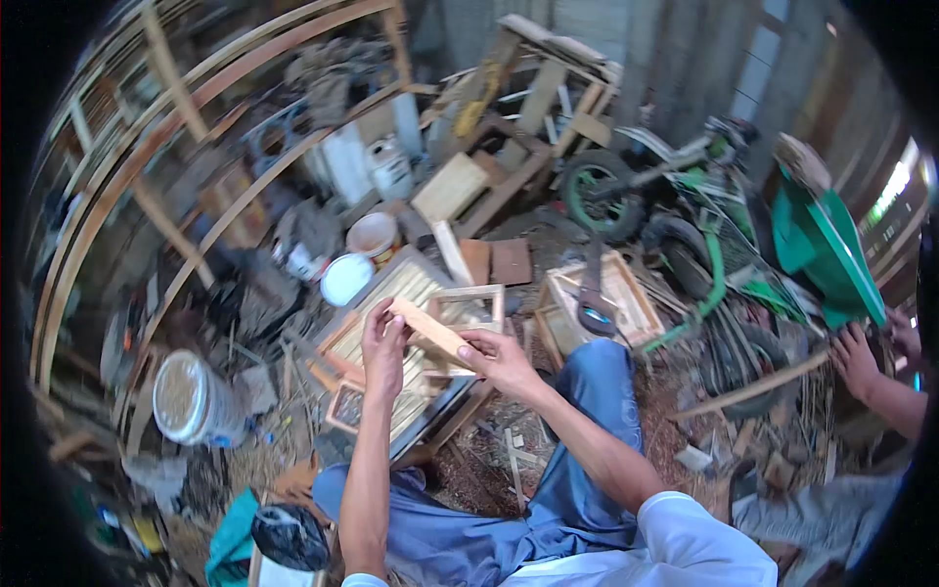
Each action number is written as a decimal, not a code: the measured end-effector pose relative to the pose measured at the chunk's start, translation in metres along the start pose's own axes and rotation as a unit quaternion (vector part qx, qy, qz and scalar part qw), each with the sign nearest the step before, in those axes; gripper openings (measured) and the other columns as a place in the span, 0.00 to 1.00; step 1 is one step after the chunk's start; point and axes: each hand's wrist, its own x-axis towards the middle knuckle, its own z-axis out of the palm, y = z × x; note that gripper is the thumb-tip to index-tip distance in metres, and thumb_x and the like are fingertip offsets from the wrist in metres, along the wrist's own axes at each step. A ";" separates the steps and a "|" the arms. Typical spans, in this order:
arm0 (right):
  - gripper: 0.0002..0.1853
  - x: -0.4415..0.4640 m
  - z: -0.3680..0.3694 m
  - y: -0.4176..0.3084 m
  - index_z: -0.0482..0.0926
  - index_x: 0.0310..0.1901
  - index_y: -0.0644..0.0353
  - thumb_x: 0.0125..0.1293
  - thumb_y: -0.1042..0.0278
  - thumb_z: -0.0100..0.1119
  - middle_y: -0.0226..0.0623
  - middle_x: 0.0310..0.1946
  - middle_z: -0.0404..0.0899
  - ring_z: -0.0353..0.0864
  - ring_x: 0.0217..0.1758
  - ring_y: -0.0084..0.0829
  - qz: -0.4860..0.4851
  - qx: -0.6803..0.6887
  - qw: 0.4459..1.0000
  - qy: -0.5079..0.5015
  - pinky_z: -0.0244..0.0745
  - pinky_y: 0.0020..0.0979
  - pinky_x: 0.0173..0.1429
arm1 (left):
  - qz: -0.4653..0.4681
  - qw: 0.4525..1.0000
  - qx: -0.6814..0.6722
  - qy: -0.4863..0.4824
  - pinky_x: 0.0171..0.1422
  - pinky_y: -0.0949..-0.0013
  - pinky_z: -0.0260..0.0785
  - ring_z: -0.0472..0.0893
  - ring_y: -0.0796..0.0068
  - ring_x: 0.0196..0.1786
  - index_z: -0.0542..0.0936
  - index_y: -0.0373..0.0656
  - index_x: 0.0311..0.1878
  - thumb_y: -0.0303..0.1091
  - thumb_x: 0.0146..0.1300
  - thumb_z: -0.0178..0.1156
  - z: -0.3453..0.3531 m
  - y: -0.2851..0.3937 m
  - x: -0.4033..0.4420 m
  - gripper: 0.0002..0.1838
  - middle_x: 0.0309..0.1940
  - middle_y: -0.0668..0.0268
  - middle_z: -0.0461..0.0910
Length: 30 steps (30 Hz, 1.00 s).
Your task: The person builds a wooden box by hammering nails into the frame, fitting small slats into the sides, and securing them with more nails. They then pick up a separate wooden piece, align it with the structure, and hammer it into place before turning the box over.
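A short flat wooden piece [430,328] is held between my two hands above a low slatted work surface [421,272]. My left hand [384,342] grips its upper left end, fingers bent round it. At the lower right end, my right hand [497,360] pinches it between thumb and fingers. Just behind the piece lies a small wooden frame [502,305] on the slats. Another small frame [344,406] rests at the surface's lower left.
A white bucket [199,403] stands at the left. Beyond are a white lid [347,279], a wooden box [626,293] and a green motorbike [717,264]. At the right, another person's hand [857,362] is near a long stick [748,388]. Wood scraps litter the floor.
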 end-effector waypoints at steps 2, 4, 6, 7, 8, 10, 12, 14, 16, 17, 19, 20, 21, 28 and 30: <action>0.21 -0.003 -0.021 0.008 0.77 0.59 0.64 0.69 0.61 0.63 0.37 0.46 0.83 0.80 0.48 0.26 -0.012 -0.013 1.000 0.022 0.77 0.31 0.51 | -0.012 1.000 -0.021 -0.017 0.61 0.66 0.74 0.77 0.70 0.55 0.67 0.39 0.65 0.30 0.69 0.60 0.026 -0.010 0.006 0.23 0.53 0.61 0.74; 0.21 -0.012 -0.037 0.011 0.76 0.58 0.65 0.69 0.62 0.63 0.38 0.45 0.83 0.81 0.47 0.26 -0.019 -0.004 0.998 0.052 0.76 0.30 0.50 | -0.028 0.999 -0.025 -0.029 0.61 0.66 0.74 0.78 0.70 0.55 0.66 0.38 0.65 0.30 0.69 0.60 0.058 -0.018 0.005 0.24 0.53 0.60 0.75; 0.21 -0.022 -0.057 0.003 0.75 0.58 0.66 0.69 0.63 0.62 0.38 0.45 0.83 0.81 0.47 0.26 -0.026 0.033 0.997 0.059 0.76 0.30 0.51 | -0.035 0.998 -0.006 -0.050 0.58 0.66 0.76 0.79 0.68 0.54 0.65 0.40 0.66 0.30 0.68 0.62 0.091 -0.026 0.004 0.26 0.53 0.58 0.75; 0.20 -0.024 -0.065 0.003 0.75 0.59 0.66 0.70 0.65 0.62 0.37 0.45 0.83 0.81 0.46 0.24 -0.035 0.039 0.995 0.080 0.76 0.29 0.48 | -0.037 0.997 0.007 -0.063 0.57 0.67 0.77 0.79 0.68 0.53 0.64 0.40 0.67 0.30 0.67 0.63 0.105 -0.032 0.005 0.27 0.53 0.57 0.75; 0.20 -0.027 -0.074 0.002 0.74 0.59 0.65 0.70 0.65 0.61 0.36 0.44 0.83 0.80 0.45 0.23 -0.036 0.044 0.994 0.089 0.76 0.27 0.45 | -0.027 0.997 0.032 -0.064 0.54 0.66 0.78 0.80 0.69 0.52 0.62 0.41 0.69 0.31 0.66 0.64 0.119 -0.041 0.006 0.31 0.52 0.56 0.75; 0.19 -0.031 -0.091 -0.005 0.73 0.59 0.65 0.70 0.66 0.61 0.34 0.43 0.83 0.79 0.40 0.19 -0.022 0.074 0.992 0.104 0.73 0.24 0.37 | -0.037 0.993 0.055 -0.100 0.51 0.67 0.79 0.80 0.70 0.51 0.58 0.42 0.73 0.29 0.66 0.64 0.148 -0.035 0.001 0.36 0.52 0.55 0.75; 0.19 -0.030 -0.103 -0.006 0.74 0.59 0.65 0.70 0.67 0.60 0.34 0.43 0.83 0.79 0.39 0.20 -0.018 0.093 0.987 0.131 0.73 0.24 0.37 | -0.045 0.990 0.058 -0.117 0.49 0.69 0.79 0.81 0.71 0.48 0.56 0.42 0.75 0.27 0.66 0.63 0.164 -0.038 -0.002 0.38 0.51 0.55 0.77; 0.19 -0.022 -0.113 -0.001 0.74 0.60 0.65 0.70 0.68 0.61 0.35 0.44 0.83 0.79 0.39 0.20 -0.037 0.127 0.974 0.183 0.74 0.24 0.38 | -0.033 0.988 0.075 -0.135 0.48 0.71 0.78 0.81 0.73 0.45 0.56 0.42 0.75 0.25 0.66 0.62 0.173 -0.045 -0.001 0.37 0.49 0.57 0.78; 0.20 -0.018 -0.121 -0.003 0.74 0.60 0.66 0.69 0.69 0.61 0.36 0.44 0.83 0.79 0.39 0.21 -0.066 0.163 0.952 0.251 0.75 0.24 0.38 | -0.035 0.976 0.143 -0.162 0.48 0.73 0.76 0.81 0.77 0.42 0.58 0.41 0.74 0.22 0.65 0.61 0.188 -0.045 0.000 0.36 0.46 0.61 0.80; 0.20 -0.019 -0.129 -0.005 0.74 0.60 0.66 0.69 0.71 0.62 0.38 0.44 0.83 0.79 0.40 0.21 -0.069 0.172 0.943 0.278 0.75 0.24 0.39 | -0.035 0.966 0.172 -0.189 0.52 0.71 0.75 0.80 0.74 0.45 0.59 0.40 0.73 0.25 0.67 0.60 0.198 -0.047 -0.001 0.33 0.47 0.60 0.80; 0.21 -0.021 -0.145 -0.005 0.72 0.61 0.67 0.68 0.73 0.61 0.40 0.46 0.83 0.81 0.43 0.24 -0.091 0.205 0.918 0.327 0.78 0.25 0.42 | -0.006 0.950 0.228 -0.214 0.54 0.71 0.74 0.80 0.74 0.44 0.60 0.40 0.71 0.25 0.68 0.59 0.218 -0.059 0.005 0.31 0.48 0.60 0.80; 0.21 -0.025 -0.154 -0.005 0.72 0.62 0.67 0.68 0.74 0.60 0.41 0.47 0.83 0.82 0.44 0.25 -0.092 0.216 0.910 0.341 0.79 0.26 0.43 | -0.018 0.948 0.217 -0.233 0.54 0.70 0.74 0.80 0.73 0.46 0.61 0.39 0.71 0.26 0.68 0.58 0.226 -0.063 0.005 0.29 0.48 0.59 0.79; 0.22 -0.028 -0.162 -0.003 0.71 0.62 0.67 0.68 0.75 0.60 0.41 0.47 0.82 0.82 0.46 0.26 -0.095 0.229 0.902 0.353 0.79 0.26 0.45 | -0.025 0.937 0.254 -0.241 0.55 0.70 0.74 0.80 0.72 0.47 0.63 0.39 0.70 0.26 0.69 0.58 0.235 -0.062 0.005 0.27 0.49 0.59 0.79; 0.29 -0.059 -0.201 0.016 0.67 0.67 0.64 0.65 0.76 0.63 0.44 0.51 0.79 0.82 0.49 0.30 -0.109 0.244 0.904 0.332 0.80 0.30 0.51 | -0.052 0.940 0.176 -0.289 0.47 0.71 0.76 0.82 0.73 0.43 0.71 0.40 0.66 0.30 0.70 0.57 0.291 -0.095 -0.005 0.21 0.49 0.58 0.78; 0.29 -0.065 -0.206 0.018 0.67 0.67 0.64 0.65 0.74 0.64 0.43 0.52 0.80 0.82 0.48 0.28 -0.102 0.237 0.909 0.329 0.80 0.29 0.49 | -0.019 0.936 0.182 -0.300 0.45 0.72 0.76 0.82 0.75 0.42 0.71 0.41 0.65 0.30 0.69 0.58 0.300 -0.099 -0.007 0.22 0.48 0.60 0.78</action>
